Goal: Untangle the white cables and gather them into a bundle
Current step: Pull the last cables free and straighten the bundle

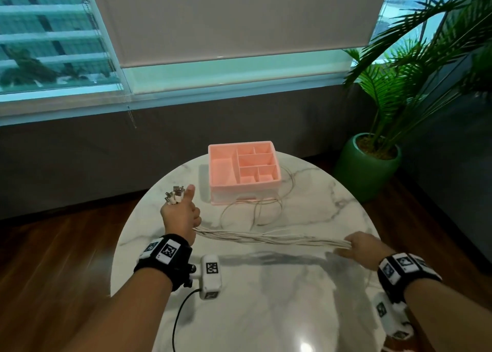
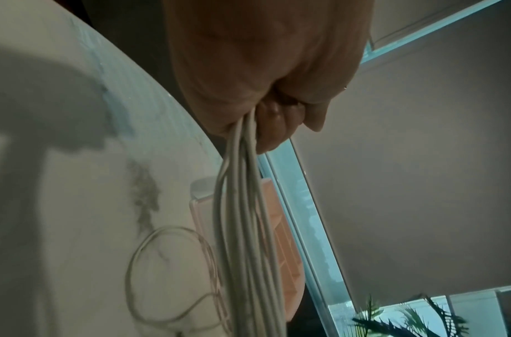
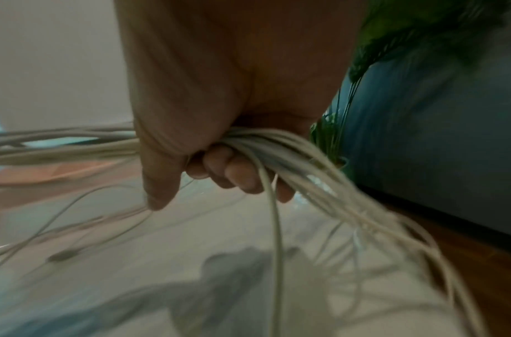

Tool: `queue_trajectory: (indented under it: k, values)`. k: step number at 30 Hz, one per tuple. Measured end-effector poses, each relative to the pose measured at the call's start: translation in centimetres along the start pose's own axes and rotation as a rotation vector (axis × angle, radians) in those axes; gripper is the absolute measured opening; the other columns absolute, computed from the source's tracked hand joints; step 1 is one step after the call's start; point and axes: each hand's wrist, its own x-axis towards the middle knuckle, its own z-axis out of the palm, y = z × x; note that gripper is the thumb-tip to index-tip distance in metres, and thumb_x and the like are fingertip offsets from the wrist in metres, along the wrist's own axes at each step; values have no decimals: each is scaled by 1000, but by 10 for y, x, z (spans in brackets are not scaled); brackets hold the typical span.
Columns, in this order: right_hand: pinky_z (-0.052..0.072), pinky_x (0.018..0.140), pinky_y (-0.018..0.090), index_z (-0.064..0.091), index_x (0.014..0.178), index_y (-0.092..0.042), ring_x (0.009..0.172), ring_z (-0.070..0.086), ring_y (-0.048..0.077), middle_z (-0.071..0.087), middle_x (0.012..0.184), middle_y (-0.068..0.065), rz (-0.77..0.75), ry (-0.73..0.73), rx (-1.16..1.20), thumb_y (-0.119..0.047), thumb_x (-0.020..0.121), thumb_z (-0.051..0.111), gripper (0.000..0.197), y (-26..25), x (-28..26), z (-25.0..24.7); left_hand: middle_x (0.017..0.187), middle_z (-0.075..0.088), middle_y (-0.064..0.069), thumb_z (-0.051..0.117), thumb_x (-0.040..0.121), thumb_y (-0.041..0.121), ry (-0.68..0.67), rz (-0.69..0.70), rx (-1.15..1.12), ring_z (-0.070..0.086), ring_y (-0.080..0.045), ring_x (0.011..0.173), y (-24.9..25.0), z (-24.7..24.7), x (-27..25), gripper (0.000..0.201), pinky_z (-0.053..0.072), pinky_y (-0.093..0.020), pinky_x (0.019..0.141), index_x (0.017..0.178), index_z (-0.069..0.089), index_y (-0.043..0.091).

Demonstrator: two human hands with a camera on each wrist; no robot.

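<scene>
Several white cables (image 1: 271, 238) stretch as one twisted strand above the round marble table (image 1: 332, 192). My left hand (image 1: 183, 214) grips one end of them in a fist, thumb up, and their metal plugs (image 1: 175, 193) stick out above the fist. At the table's right side my right hand (image 1: 366, 248) grips the strand further along. The left wrist view shows the cables (image 2: 245, 216) running out of my curled fingers (image 2: 272, 127). In the right wrist view the cables (image 3: 280, 146) pass through my fist and trail down blurred. Loose loops (image 1: 250, 208) lie in front of the pink box.
A pink divided organiser box (image 1: 243, 170) stands at the table's far side, with cable loops around its front and right. A potted palm in a green pot (image 1: 366, 165) stands on the wooden floor at the right. A window and blind are behind.
</scene>
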Motion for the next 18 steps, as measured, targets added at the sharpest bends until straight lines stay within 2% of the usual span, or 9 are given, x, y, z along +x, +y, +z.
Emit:
queue_trajectory:
  k: [3, 4, 7, 11, 14, 18]
  values:
    - [52, 75, 33, 70, 88, -21, 82, 64, 17, 69, 88, 3, 102, 13, -20, -46, 88, 71, 25, 33, -4, -33, 53, 30, 4, 71, 95, 18, -72, -18, 30, 22, -9, 38, -15, 15, -6, 31, 19, -18, 39, 77, 46, 21]
    - [54, 77, 35, 71, 87, -23, 82, 64, 16, 69, 89, 2, 137, 40, 2, -42, 87, 72, 19, 43, -7, -44, 53, 30, 4, 70, 95, 18, -99, -24, 41, 22, -9, 38, -20, 19, -8, 30, 19, -18, 39, 77, 46, 20]
    - [55, 73, 39, 68, 75, -26, 75, 64, 20, 68, 80, 3, 200, 218, -7, -32, 88, 72, 15, 61, -14, -82, 51, 29, 5, 69, 97, 19, -187, -40, 69, 21, -8, 39, -29, 30, -17, 28, 19, -17, 39, 77, 49, 19]
    - [45, 84, 39, 60, 78, -27, 84, 58, 23, 61, 80, -3, 227, 387, -214, -24, 90, 58, 13, 63, -16, -105, 51, 28, 7, 70, 96, 22, -240, -50, 121, 21, -8, 39, -29, 32, -21, 32, 18, -17, 39, 74, 47, 21]
    - [46, 83, 38, 60, 83, -31, 99, 53, 25, 59, 97, -1, 266, 326, -338, -24, 91, 52, 13, 60, -11, -82, 49, 28, 8, 72, 95, 25, -179, -66, 119, 20, -8, 39, -23, 22, -15, 38, 17, -17, 39, 70, 43, 22]
    - [49, 92, 42, 66, 100, -35, 109, 49, 26, 53, 111, 1, 294, 168, -318, -42, 89, 52, 19, 53, 6, -9, 48, 28, 8, 72, 94, 26, -126, -49, 156, 20, -9, 38, -16, 9, -13, 42, 18, -18, 38, 69, 39, 23]
